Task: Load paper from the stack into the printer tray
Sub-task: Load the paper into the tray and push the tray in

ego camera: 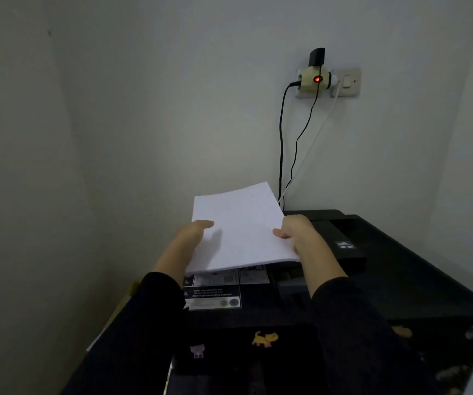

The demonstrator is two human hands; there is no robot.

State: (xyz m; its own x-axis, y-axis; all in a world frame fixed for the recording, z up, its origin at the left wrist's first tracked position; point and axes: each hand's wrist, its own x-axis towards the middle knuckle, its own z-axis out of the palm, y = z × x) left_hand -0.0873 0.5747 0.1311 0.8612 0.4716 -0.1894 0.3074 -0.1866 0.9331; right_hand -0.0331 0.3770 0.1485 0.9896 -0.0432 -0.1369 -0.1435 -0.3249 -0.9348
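Nearest the camera, two dark fabric sleeves (343, 309) printed with small cartoon cats reach forward over a black, boxy plastic printer (400, 280). Its near top surface carries white and grey label stickers (215, 297).

Above those labels, the left hand (192, 235) and right hand (295, 232) each grasp one long side of a thin sheaf of plain white paper (241, 229). On each side the thumb lies on top and the fingers are hidden underneath. Holding opposite edges probably keeps the sheets square and stops them from fanning or sagging. It would also let the far short edge lead into the feed.

The sheaf is in the air, clear of the printer. It slopes up and away from the person, with its far edge towards the wall. The paper is clean and unprinted, with crisp corners and only a slight bow along the near edge. How many sheets it holds cannot be told.

Beyond the right hand lie the dark raised panels at the back of the printer (329, 220), presumably the tray area. The slot itself cannot be made out, so the paper is judged not yet loaded.

Farther back, black and white cables (281, 143) climb the pale wall. They end at a cream plug adapter with a glowing red lamp (317, 79), fitted in a wall socket.
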